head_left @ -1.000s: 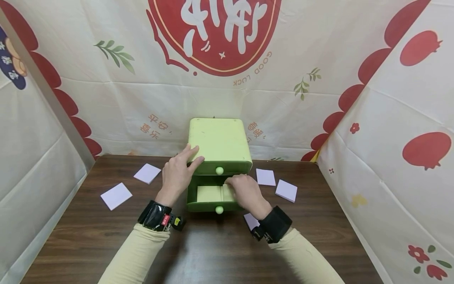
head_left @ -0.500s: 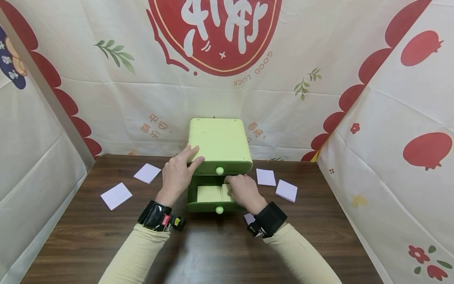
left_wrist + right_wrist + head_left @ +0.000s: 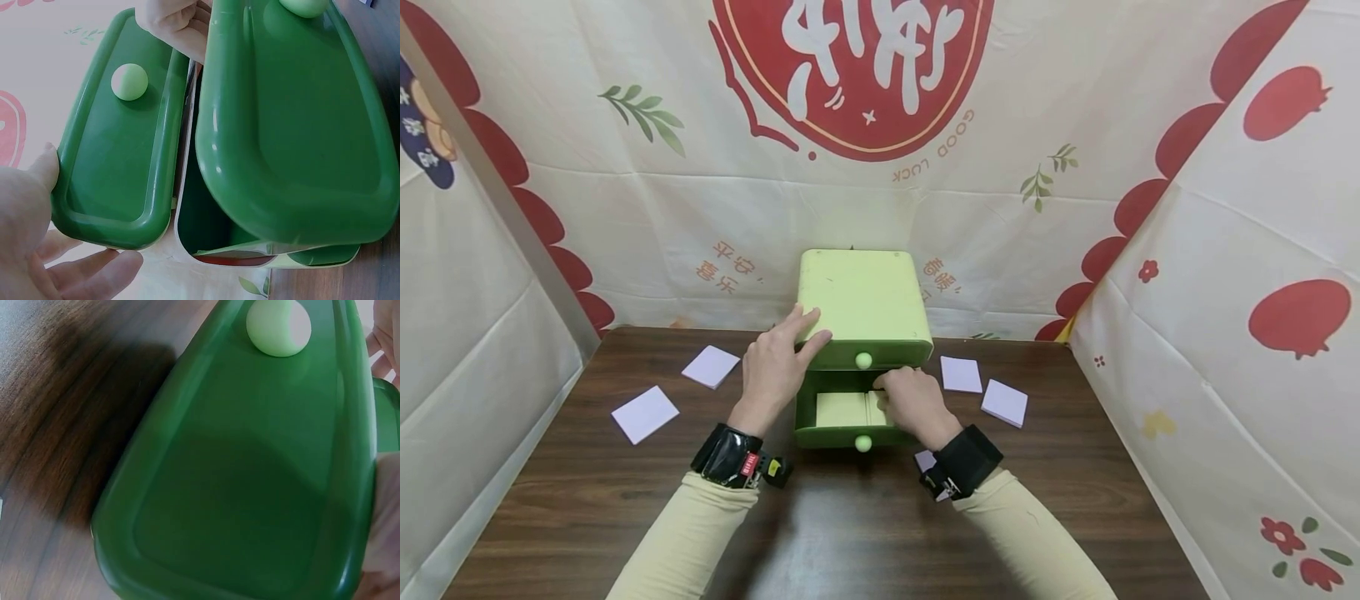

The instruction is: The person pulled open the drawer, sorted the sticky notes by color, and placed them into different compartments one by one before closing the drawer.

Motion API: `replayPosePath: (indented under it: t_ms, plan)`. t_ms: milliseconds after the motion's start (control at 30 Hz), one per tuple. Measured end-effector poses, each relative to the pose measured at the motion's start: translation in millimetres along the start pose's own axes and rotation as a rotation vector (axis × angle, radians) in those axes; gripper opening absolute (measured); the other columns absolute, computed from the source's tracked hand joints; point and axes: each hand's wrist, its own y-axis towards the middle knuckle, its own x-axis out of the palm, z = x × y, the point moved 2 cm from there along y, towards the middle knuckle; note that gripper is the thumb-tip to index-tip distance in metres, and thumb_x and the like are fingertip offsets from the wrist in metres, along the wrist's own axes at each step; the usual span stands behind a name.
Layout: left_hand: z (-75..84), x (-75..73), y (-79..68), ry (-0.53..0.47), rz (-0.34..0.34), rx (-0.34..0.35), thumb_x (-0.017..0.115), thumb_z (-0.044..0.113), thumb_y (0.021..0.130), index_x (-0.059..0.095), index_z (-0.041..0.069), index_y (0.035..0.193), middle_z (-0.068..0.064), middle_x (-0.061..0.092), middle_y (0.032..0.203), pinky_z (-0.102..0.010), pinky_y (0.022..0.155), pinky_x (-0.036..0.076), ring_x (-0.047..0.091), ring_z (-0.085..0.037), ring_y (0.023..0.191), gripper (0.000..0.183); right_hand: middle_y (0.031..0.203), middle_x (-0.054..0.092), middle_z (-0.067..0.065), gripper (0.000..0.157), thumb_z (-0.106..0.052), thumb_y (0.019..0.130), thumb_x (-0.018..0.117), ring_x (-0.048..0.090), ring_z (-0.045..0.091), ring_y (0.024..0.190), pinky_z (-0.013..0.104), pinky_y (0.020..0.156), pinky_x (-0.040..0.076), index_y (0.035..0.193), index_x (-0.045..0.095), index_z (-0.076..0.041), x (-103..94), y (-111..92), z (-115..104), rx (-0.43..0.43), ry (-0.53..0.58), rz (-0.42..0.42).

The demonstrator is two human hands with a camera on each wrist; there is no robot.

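We see a pale cloth backdrop with a big red round print, its large white characters cut off at the top; below its rim, small orange letters spell GOOD LUCK, mirrored. The brown wooden table meets the cloth at its back edge and reaches forward past the drawer.

Near that back edge stands the green cabinet, its upper drawer shut and its lower drawer pulled out. The left wrist view also shows us the dark opening behind the lower front, which the head view hides.

The left hand rests at the cabinet's left front corner, fingers spread wide. The right hand is bent over the right end of the lower drawer; its fingertips are hidden, even in the right wrist view, so we cannot tell whether it pinches anything.

Two paper pads lie side by side in the lower drawer, the right one partly under the right hand. Five paper squares lie on the table, two left of the cabinet and three to the right, one partly behind the right wristband. The left wristband bears a red label too small for us to read.
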Motion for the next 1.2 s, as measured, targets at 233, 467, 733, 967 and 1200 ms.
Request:
replayPosePath:
  t_ms: [233, 467, 733, 967, 1200]
  plan:
    - [0.7, -0.6, 0.1, 0.007, 0.001, 0.008, 0.057, 0.054, 0.093, 0.058, 0.03, 0.136, -0.005, 0.051, 0.146, -0.03, 0.043, 0.03, 0.034, -0.017, 0.043, 0.049, 0.076, 0.07, 0.001, 0.011, -0.013, 0.09, 0.067, 0.063, 0.019, 0.063, 0.036, 0.052, 0.047, 0.084, 0.074, -0.018, -7.0, -5, -2, -0.032, 0.018, 0.151]
    - [0.8, -0.9, 0.1, 0.007, 0.0, 0.005, 0.057, 0.053, 0.093, 0.058, 0.03, 0.136, -0.005, 0.051, 0.146, -0.03, 0.043, 0.03, 0.034, -0.017, 0.042, 0.049, 0.074, 0.068, -0.006, 0.01, -0.027, 0.092, 0.069, 0.057, 0.009, 0.06, 0.025, 0.053, 0.044, 0.085, 0.071, -0.02, -21.0, -18, -12, -0.061, 0.046, 0.296]
    - [2.0, -1.0, -0.6, 0.014, 0.006, 0.011, 0.056, 0.054, 0.093, 0.058, 0.03, 0.136, -0.005, 0.052, 0.145, -0.029, 0.045, 0.034, 0.061, -0.031, 0.061, 0.049, 0.061, 0.053, -0.011, 0.015, -0.027, 0.098, 0.059, 0.042, 0.0, 0.052, 0.019, 0.048, 0.032, 0.089, 0.069, -0.019, -23.5, -39, -21, -0.105, 0.106, 0.329]
    - [2.3, -1.3, -0.6, 0.015, 0.002, 0.014, 0.056, 0.054, 0.094, 0.058, 0.029, 0.136, -0.006, 0.051, 0.146, -0.029, 0.044, 0.032, 0.047, -0.021, 0.047, 0.049, 0.052, 0.035, -0.015, 0.028, -0.033, 0.098, 0.058, 0.033, -0.002, 0.046, 0.017, 0.046, 0.025, 0.072, 0.056, -0.025, -14.0, -59, -27, -0.14, 0.142, 0.264]
    - [2.2, -0.7, -0.3, 0.016, 0.004, 0.017, 0.055, 0.054, 0.093, 0.058, 0.029, 0.136, -0.006, 0.052, 0.145, -0.029, 0.046, 0.032, 0.052, -0.024, 0.052, 0.05, 0.051, 0.031, -0.016, 0.035, -0.04, 0.098, 0.056, 0.029, -0.003, 0.045, 0.016, 0.048, 0.022, 0.066, 0.052, -0.028, 3.7, -71, -32, -0.182, 0.184, 0.177]
